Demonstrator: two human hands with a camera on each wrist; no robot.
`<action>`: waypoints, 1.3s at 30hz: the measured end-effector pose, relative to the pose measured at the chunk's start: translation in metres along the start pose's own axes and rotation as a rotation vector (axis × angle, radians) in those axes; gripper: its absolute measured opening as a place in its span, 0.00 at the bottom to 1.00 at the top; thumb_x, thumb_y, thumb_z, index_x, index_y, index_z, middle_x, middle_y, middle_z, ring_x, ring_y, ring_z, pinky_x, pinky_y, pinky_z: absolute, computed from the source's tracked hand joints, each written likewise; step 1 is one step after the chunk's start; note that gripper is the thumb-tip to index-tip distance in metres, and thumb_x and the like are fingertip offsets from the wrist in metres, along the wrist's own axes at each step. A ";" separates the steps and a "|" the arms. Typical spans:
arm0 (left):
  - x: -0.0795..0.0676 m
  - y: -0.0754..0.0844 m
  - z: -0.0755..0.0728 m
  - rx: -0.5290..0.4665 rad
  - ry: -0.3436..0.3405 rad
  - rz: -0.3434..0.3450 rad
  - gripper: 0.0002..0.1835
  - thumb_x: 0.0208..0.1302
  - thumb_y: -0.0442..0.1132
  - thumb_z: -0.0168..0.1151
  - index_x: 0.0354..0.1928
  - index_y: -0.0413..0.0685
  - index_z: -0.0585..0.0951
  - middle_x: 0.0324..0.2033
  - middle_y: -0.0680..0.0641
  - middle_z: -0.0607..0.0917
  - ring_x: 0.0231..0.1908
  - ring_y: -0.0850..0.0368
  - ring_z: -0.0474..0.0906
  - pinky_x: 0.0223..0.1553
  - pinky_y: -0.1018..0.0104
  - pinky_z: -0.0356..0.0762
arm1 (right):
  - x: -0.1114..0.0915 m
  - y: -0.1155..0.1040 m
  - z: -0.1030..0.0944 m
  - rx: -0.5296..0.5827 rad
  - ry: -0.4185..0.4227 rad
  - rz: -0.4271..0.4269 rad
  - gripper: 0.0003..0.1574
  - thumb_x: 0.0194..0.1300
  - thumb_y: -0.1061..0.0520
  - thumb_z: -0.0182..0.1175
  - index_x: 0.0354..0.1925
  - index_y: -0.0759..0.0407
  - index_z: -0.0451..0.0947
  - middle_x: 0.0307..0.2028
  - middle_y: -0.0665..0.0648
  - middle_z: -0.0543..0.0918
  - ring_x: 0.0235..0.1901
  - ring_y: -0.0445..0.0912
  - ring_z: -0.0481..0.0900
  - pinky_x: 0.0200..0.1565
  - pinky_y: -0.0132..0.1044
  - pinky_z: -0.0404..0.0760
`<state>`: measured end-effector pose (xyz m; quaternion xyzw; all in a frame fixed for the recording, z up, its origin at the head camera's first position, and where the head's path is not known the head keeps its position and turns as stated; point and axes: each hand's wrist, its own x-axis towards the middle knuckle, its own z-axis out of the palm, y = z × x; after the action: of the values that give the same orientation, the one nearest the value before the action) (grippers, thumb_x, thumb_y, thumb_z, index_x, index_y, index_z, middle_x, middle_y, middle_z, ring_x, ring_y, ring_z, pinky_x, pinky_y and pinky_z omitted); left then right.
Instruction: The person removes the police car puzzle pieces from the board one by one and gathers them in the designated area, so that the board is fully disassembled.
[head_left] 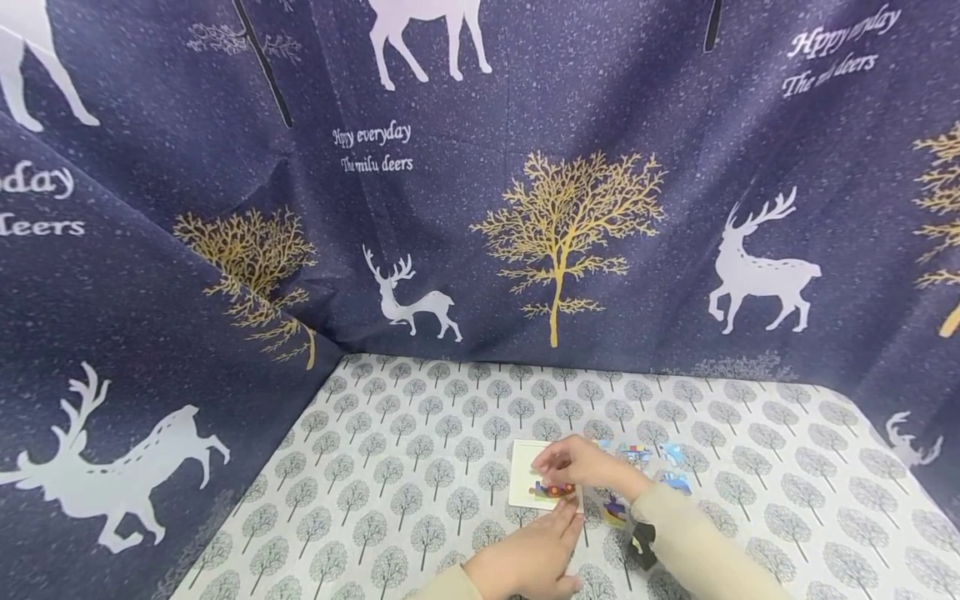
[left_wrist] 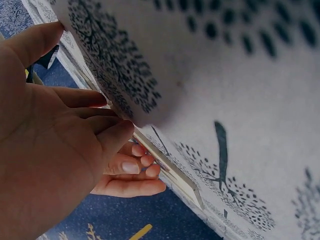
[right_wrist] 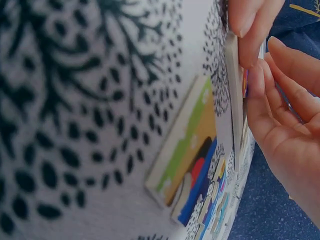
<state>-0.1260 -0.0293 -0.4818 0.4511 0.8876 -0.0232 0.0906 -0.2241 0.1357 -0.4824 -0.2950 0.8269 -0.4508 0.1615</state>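
Observation:
A shallow cream puzzle board [head_left: 522,482] lies on the table in the head view, with a colourful train picture [head_left: 553,490] in its lower right part. My left hand [head_left: 528,557] rests its extended fingers at the board's near right edge. Over the board reaches my right hand [head_left: 588,463], fingers loosely bent and their tips down at its surface. In the right wrist view, the right hand [right_wrist: 292,115] has its fingertips beside the board [right_wrist: 237,95], near the left fingers. No piece shows clearly between those fingertips.
Loose puzzle pieces lie right of the board: a train-coloured one [head_left: 615,510], partly behind the right sleeve, and several blue ones [head_left: 675,482] farther back. A tree-print cloth [head_left: 405,467] covers the table. Dark blue deer-print curtains [head_left: 465,192] hang behind and at the left.

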 end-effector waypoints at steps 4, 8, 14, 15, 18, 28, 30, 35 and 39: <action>0.000 0.000 -0.001 0.010 -0.002 0.003 0.42 0.65 0.60 0.55 0.71 0.37 0.60 0.72 0.38 0.57 0.73 0.50 0.49 0.69 0.67 0.54 | 0.001 0.001 0.001 -0.018 -0.008 -0.001 0.14 0.56 0.65 0.66 0.43 0.65 0.82 0.32 0.55 0.85 0.33 0.44 0.81 0.39 0.31 0.80; -0.001 0.001 -0.002 -0.009 -0.009 0.004 0.42 0.66 0.59 0.55 0.71 0.37 0.60 0.72 0.38 0.57 0.73 0.50 0.49 0.69 0.66 0.54 | 0.002 0.003 0.003 -0.029 -0.018 0.000 0.13 0.55 0.65 0.66 0.42 0.64 0.83 0.31 0.53 0.84 0.32 0.42 0.81 0.38 0.31 0.81; -0.001 0.001 -0.004 -0.037 -0.026 -0.003 0.42 0.66 0.59 0.55 0.71 0.37 0.60 0.72 0.38 0.56 0.73 0.51 0.48 0.69 0.66 0.54 | 0.002 0.005 0.003 -0.054 -0.031 0.008 0.11 0.54 0.64 0.67 0.40 0.61 0.84 0.31 0.51 0.81 0.30 0.40 0.78 0.35 0.30 0.80; -0.001 0.001 -0.004 -0.036 -0.028 -0.003 0.42 0.66 0.59 0.55 0.71 0.37 0.60 0.72 0.38 0.56 0.73 0.51 0.48 0.69 0.66 0.54 | 0.002 0.005 0.003 -0.057 -0.033 0.007 0.11 0.55 0.64 0.67 0.39 0.61 0.85 0.31 0.51 0.81 0.30 0.40 0.78 0.35 0.30 0.80; -0.001 0.001 -0.004 -0.027 -0.029 0.000 0.42 0.66 0.59 0.54 0.71 0.37 0.60 0.72 0.38 0.56 0.73 0.51 0.49 0.68 0.66 0.55 | 0.002 0.005 0.003 -0.067 -0.038 0.003 0.10 0.55 0.63 0.67 0.38 0.61 0.85 0.30 0.50 0.79 0.30 0.39 0.77 0.34 0.30 0.79; 0.000 -0.001 -0.002 -0.027 -0.027 0.008 0.41 0.67 0.59 0.53 0.71 0.36 0.60 0.72 0.38 0.57 0.72 0.51 0.49 0.68 0.66 0.55 | 0.002 0.004 0.004 -0.053 -0.046 0.001 0.09 0.55 0.64 0.67 0.38 0.59 0.85 0.32 0.52 0.80 0.31 0.40 0.77 0.36 0.31 0.79; 0.000 -0.001 -0.002 -0.026 -0.025 0.007 0.41 0.67 0.59 0.53 0.71 0.36 0.60 0.72 0.38 0.57 0.72 0.51 0.49 0.68 0.67 0.55 | 0.002 0.004 0.003 -0.053 -0.048 -0.006 0.09 0.55 0.64 0.67 0.38 0.60 0.85 0.32 0.52 0.80 0.31 0.40 0.77 0.36 0.31 0.79; 0.000 -0.001 -0.001 -0.035 -0.024 0.000 0.41 0.66 0.59 0.54 0.71 0.36 0.60 0.72 0.38 0.57 0.73 0.51 0.49 0.68 0.67 0.55 | 0.001 0.005 0.004 -0.002 -0.053 -0.014 0.09 0.57 0.66 0.65 0.39 0.63 0.84 0.30 0.54 0.82 0.28 0.40 0.78 0.33 0.31 0.81; -0.001 0.000 -0.003 -0.044 -0.028 -0.004 0.41 0.66 0.59 0.54 0.71 0.36 0.61 0.72 0.39 0.57 0.73 0.52 0.49 0.68 0.67 0.55 | 0.001 0.006 0.004 0.049 -0.054 -0.008 0.09 0.58 0.66 0.64 0.40 0.65 0.83 0.28 0.56 0.83 0.27 0.43 0.78 0.30 0.34 0.81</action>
<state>-0.1260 -0.0299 -0.4790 0.4467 0.8875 -0.0101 0.1127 -0.2249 0.1352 -0.4897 -0.3064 0.8097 -0.4635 0.1889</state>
